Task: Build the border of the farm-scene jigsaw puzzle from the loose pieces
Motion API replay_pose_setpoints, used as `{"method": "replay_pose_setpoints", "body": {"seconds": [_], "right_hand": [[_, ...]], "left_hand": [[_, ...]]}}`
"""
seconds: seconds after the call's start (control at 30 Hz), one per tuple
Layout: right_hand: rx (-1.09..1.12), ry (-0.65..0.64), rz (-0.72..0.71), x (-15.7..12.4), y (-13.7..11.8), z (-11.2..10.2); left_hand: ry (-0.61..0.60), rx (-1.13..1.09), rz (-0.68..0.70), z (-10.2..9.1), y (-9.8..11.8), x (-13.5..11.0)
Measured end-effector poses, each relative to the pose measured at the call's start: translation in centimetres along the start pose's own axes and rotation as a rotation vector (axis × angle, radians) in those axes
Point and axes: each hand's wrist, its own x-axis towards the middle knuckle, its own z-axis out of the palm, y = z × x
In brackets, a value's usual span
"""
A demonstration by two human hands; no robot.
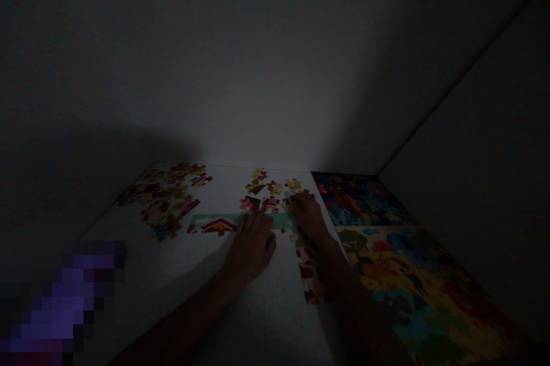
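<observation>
Dim rm, head cam looking fwd & down at a white tabletop [189, 266] against a plain wall [275, 68]. Jigsaw work on the table: a strip of joined jigsaw pcs [234, 220], teal-green w/ a red chevron at its L end, lay flat, running side to side. L hand [251, 247] sat on the strip's R part, its fingers [258, 220] extended & slightly spread, not clenched; too dark to tell if a pc was pinched under them. R hand [310, 218] was at the strip's R end, its fingers [297, 201] bent down among pcs; cannot tell if gripping one. A small scatter of loose pcs [262, 191] lay just beyond the strip, near both hands. Bigger heap of loose pcs [165, 200] lay to the L, well apart from the hands. A column of joined pcs [308, 274] ran toward the person, just beside R forearm. Two colourful printed picture sheets [416, 280] lay flat along the R side. Blurred purple object [55, 309] at lower L, too pixelated to name.
</observation>
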Motion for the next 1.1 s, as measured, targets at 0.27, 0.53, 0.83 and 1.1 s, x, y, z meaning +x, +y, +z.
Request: {"method": "replay_pose_setpoints", "body": {"seconds": [0.27,0.53,0.83,1.1], "right_hand": [[0.027,-0.001,-0.012,-0.2,-0.3,-0.2],[0.006,-0.023,0.007,0.0,-0.5,-0.2],[0.068,0.113,0.126,2.0,0.3,-0.7],[-0.222,-0.023,0.417,6.5,-0.4,-0.9]], "left_hand": [[0.023,0.015,-0.003,0.4,-0.1,0.0],[0.033,0.032,0.015,0.5,-0.2,0.1],[0.059,0.014,0.024,0.4,-0.2,0.0],[0.018,0.023,0.006,0.3,-0.2,0.0]]}}
